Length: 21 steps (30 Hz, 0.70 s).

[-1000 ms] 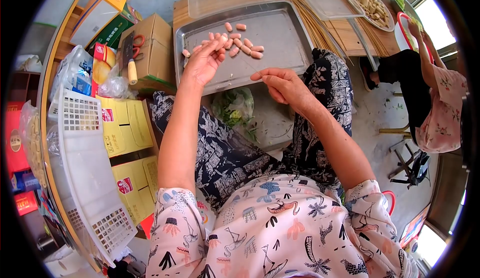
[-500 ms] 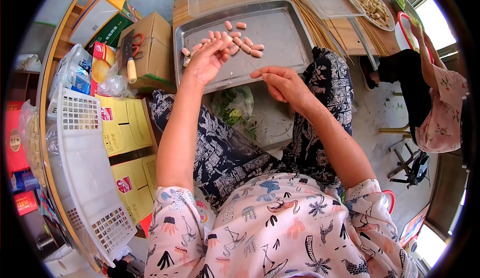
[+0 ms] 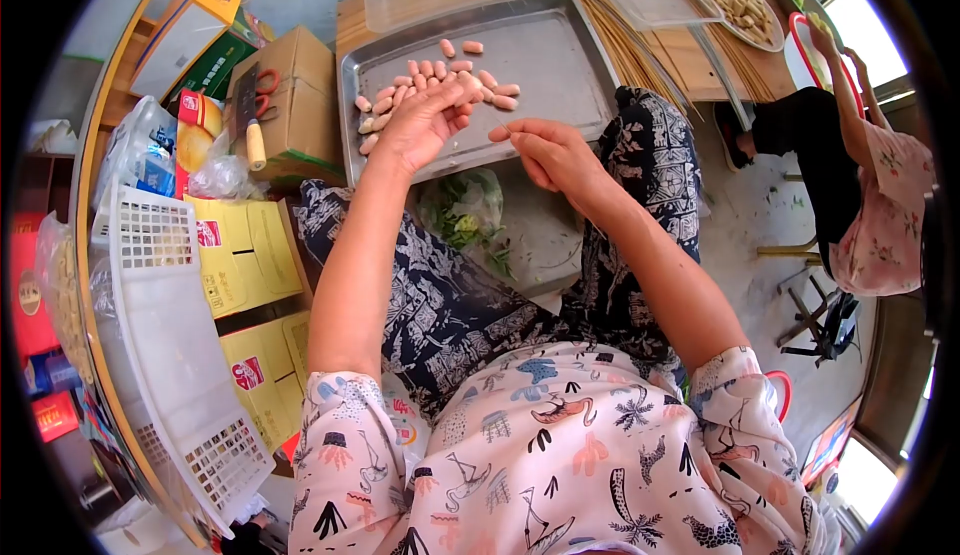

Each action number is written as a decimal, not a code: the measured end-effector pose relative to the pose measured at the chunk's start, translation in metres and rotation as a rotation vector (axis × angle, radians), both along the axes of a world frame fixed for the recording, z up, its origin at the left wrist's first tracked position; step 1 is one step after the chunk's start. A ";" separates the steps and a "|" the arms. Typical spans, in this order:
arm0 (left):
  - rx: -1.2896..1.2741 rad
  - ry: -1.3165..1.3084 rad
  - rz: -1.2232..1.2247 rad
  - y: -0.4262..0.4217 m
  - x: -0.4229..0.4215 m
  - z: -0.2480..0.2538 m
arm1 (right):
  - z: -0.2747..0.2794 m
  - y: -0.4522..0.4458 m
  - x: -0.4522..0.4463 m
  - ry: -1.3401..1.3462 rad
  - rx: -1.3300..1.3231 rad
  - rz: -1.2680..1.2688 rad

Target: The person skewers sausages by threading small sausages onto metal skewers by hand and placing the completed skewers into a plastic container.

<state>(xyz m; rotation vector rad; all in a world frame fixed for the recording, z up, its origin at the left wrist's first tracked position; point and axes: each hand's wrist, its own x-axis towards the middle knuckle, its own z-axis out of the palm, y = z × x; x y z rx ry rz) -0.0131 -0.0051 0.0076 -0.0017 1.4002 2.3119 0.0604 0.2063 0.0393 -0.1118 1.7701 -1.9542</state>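
My left hand point(image 3: 425, 127) is over the near left part of a metal tray point(image 3: 560, 75), its fingers closed around a small pink sausage point(image 3: 468, 85) that is partly hidden. Several more short sausages point(image 3: 440, 68) lie loose in the tray, behind and beside that hand. At the tray's near edge, my right hand point(image 3: 552, 157) pinches a thin bamboo skewer point(image 3: 505, 128) between thumb and forefinger. Only a short bit of the skewer shows, pointing towards my left hand.
Loose bamboo skewers point(image 3: 635, 40) lie right of the tray. Behind it stands a clear plastic tray point(image 3: 450, 0) with more sausages. A plate of cut food point(image 3: 735, 5) is at the back right, near another person point(image 3: 880, 205). Scissors point(image 3: 265, 93) and a cleaver point(image 3: 250, 120) hang by a cardboard box point(image 3: 295, 105).
My left hand has moved slightly right, with the sausage in its fingers. My right hand has shifted slightly left, bringing the hands closer. The whole view has shifted a little.
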 end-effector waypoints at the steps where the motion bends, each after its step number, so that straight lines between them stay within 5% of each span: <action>1: -0.015 0.016 -0.031 0.003 0.001 0.001 | 0.000 -0.001 -0.001 0.011 0.008 -0.016; 8: -0.148 -0.045 -0.033 0.004 -0.007 -0.013 | -0.002 0.000 -0.005 -0.040 -0.040 -0.124; 10: -1.335 0.584 0.051 -0.002 -0.020 -0.041 | -0.001 0.003 -0.005 -0.027 -0.030 -0.164; 14: -1.618 0.932 0.056 -0.005 -0.025 -0.081 | 0.000 0.005 -0.002 -0.033 -0.045 -0.169; 18: -1.565 0.735 -0.141 -0.001 -0.022 -0.078 | 0.000 0.006 -0.001 -0.036 -0.042 -0.165; 21: -1.827 0.816 -0.129 -0.002 -0.023 -0.082 | -0.003 0.007 -0.001 -0.042 -0.039 -0.165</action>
